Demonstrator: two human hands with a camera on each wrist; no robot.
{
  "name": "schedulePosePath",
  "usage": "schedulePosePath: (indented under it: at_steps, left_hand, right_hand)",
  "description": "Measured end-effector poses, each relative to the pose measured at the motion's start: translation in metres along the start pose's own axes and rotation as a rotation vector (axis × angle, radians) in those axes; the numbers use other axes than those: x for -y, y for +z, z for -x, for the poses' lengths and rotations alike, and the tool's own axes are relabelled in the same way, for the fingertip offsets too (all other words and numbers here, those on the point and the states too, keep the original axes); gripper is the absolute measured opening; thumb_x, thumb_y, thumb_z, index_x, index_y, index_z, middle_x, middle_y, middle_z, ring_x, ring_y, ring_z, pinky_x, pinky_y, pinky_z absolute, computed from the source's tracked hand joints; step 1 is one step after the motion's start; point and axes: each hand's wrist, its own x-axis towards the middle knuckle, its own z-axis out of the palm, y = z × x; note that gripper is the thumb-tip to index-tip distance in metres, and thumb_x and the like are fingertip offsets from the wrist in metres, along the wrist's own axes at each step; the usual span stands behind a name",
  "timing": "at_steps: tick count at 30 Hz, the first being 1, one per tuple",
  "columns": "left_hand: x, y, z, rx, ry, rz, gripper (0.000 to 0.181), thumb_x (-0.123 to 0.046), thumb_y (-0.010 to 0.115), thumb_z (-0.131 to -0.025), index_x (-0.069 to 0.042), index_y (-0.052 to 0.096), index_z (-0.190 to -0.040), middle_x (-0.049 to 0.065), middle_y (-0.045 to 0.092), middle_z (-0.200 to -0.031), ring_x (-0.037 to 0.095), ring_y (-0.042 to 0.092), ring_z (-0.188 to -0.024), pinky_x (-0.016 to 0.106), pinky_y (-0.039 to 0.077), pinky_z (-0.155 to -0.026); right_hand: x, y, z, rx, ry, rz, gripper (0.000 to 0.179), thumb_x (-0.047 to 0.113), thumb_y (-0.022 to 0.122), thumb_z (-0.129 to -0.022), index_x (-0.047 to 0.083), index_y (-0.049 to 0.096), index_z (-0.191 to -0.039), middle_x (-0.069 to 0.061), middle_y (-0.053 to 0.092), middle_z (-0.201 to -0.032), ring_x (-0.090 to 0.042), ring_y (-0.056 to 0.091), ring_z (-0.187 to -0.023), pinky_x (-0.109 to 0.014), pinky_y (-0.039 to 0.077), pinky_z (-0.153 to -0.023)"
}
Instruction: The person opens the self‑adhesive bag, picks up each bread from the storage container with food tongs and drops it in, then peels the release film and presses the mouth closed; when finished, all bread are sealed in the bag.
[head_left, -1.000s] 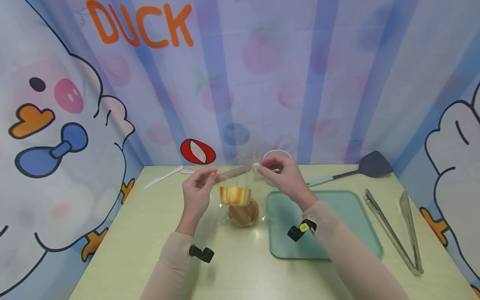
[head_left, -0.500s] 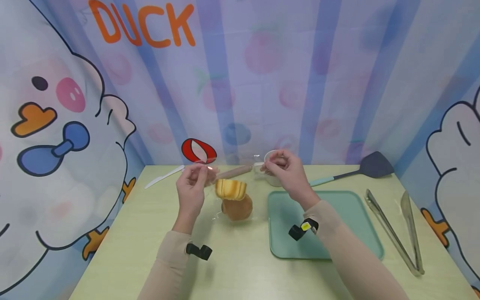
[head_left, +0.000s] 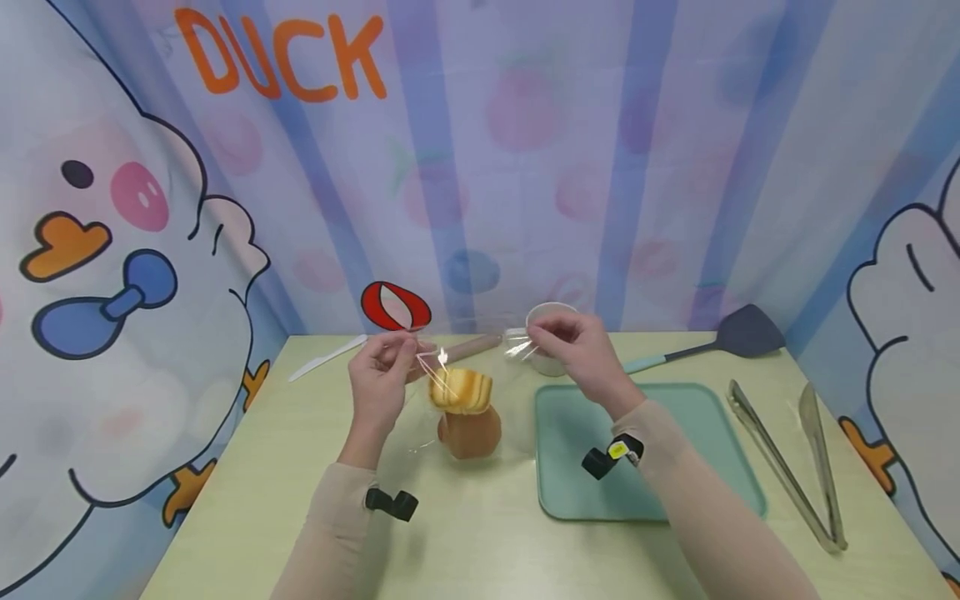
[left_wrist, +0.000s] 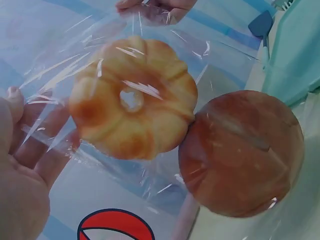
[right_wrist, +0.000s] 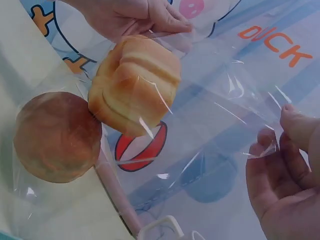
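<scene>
A clear plastic bag (right_wrist: pixel 235 115) hangs upright between my two hands over the table. My left hand (head_left: pixel 377 383) pinches its upper left corner. The opposite corner is pinched between thumb and fingers of my right hand (head_left: pixel 583 357). Inside the bag a golden, ridged, ring-shaped bread (left_wrist: pixel 162 122) with a small centre hole rests above a smooth brown round bun (left_wrist: pixel 240 155). In the head view the ring bread overlaps the top of the bun. Shiny creases run across the film near both hands.
To the right lie a green tray (head_left: pixel 705 450), metal tongs (head_left: pixel 783 467) and a spatula (head_left: pixel 746 331) with a dark blade. Behind my hands stand a white mug (head_left: pixel 551 367) and a brownish rolling pin (head_left: pixel 476 346). A white plastic knife (head_left: pixel 326 358) lies back left.
My left hand has moved a little to the left and my right hand slightly right, spreading the bag's top wider. Both breads have shifted slightly left with the bag.
</scene>
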Motion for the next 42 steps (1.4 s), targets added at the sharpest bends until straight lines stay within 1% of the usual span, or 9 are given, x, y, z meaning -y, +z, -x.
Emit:
schedulePosePath:
  at_steps: [5,12,15,19,22,27,34,39,42]
  left_hand:
    - [0.000,-0.008,-0.001,0.049,-0.003,0.028,0.022,-0.004,0.069,-0.101,0.013,0.069,-0.115,0.003,0.080,-0.099,0.019,0.080,-0.083,0.041,0.064,-0.075]
    - [-0.002,-0.017,-0.008,0.085,-0.035,0.039,0.023,-0.009,0.073,-0.100,0.000,0.077,-0.120,0.001,0.081,-0.096,0.016,0.079,-0.085,0.034,0.064,-0.079]
    - [-0.004,-0.019,-0.009,0.100,-0.044,0.063,0.023,-0.006,0.072,-0.099,0.001,0.075,-0.121,0.001,0.081,-0.096,0.016,0.079,-0.085,0.035,0.064,-0.078]
    - [-0.005,-0.020,-0.010,0.105,-0.023,0.109,0.018,0.004,0.068,-0.099,0.011,0.072,-0.115,0.002,0.081,-0.094,0.016,0.079,-0.084,0.036,0.065,-0.075]
    - [-0.005,-0.020,-0.010,0.102,-0.011,0.148,0.012,0.010,0.065,-0.098,0.011,0.073,-0.106,0.003,0.080,-0.091,0.016,0.079,-0.080,0.036,0.065,-0.073]
    - [-0.005,-0.022,-0.009,0.125,0.015,0.197,0.029,0.014,0.056,-0.097,-0.004,0.078,-0.093,0.005,0.079,-0.087,0.017,0.076,-0.072,0.032,0.065,-0.068]
    - [-0.003,-0.023,-0.009,0.208,0.061,0.436,0.042,0.020,0.039,-0.096,-0.002,0.073,-0.083,0.008,0.077,-0.085,0.017,0.076,-0.074,0.025,0.063,-0.065]
    - [-0.002,-0.025,-0.010,0.202,0.116,0.481,0.043,0.021,0.035,-0.096,0.003,0.071,-0.078,0.010,0.077,-0.083,0.019,0.076,-0.073,0.023,0.061,-0.062]
    - [-0.002,-0.021,-0.011,0.219,0.114,0.455,0.039,0.019,0.039,-0.097,0.004,0.071,-0.082,0.011,0.077,-0.084,0.022,0.077,-0.074,0.030,0.064,-0.068]
  right_hand:
    - [0.000,-0.006,0.001,0.016,-0.001,0.000,0.016,0.005,0.072,-0.099,-0.006,0.076,-0.110,-0.003,0.075,-0.102,-0.020,0.074,-0.090,-0.036,0.065,-0.082]
    - [0.000,-0.014,0.000,0.044,-0.050,0.013,0.021,0.009,0.074,-0.099,-0.005,0.077,-0.114,-0.008,0.078,-0.105,-0.025,0.075,-0.091,-0.036,0.064,-0.083]
    - [0.001,-0.016,0.000,0.060,-0.065,-0.012,0.024,0.006,0.072,-0.100,-0.008,0.075,-0.118,-0.010,0.078,-0.107,-0.023,0.075,-0.093,-0.039,0.064,-0.085]
    - [0.003,-0.017,0.000,0.075,-0.085,-0.032,0.022,0.003,0.070,-0.100,-0.012,0.073,-0.116,-0.012,0.078,-0.103,-0.018,0.075,-0.090,-0.037,0.064,-0.083]
    - [0.004,-0.017,0.001,0.090,-0.103,-0.050,0.014,-0.001,0.068,-0.100,-0.010,0.075,-0.108,-0.010,0.077,-0.098,-0.016,0.074,-0.086,-0.033,0.064,-0.081]
    - [0.002,-0.017,0.003,0.132,-0.129,-0.095,0.021,-0.008,0.065,-0.099,0.005,0.080,-0.094,-0.008,0.075,-0.093,-0.014,0.072,-0.083,-0.030,0.064,-0.080]
    - [0.003,-0.021,0.006,0.161,-0.124,-0.132,0.027,-0.013,0.057,-0.094,0.001,0.078,-0.085,-0.002,0.076,-0.092,-0.017,0.070,-0.092,-0.030,0.063,-0.082]
    - [0.006,-0.028,0.010,0.218,-0.116,-0.251,0.044,-0.016,0.046,-0.092,0.009,0.082,-0.092,-0.002,0.076,-0.098,-0.017,0.070,-0.097,-0.031,0.062,-0.088]
    - [0.007,-0.027,0.011,0.230,-0.109,-0.224,0.038,-0.010,0.045,-0.096,0.005,0.080,-0.098,-0.004,0.075,-0.103,-0.018,0.070,-0.100,-0.034,0.061,-0.092]
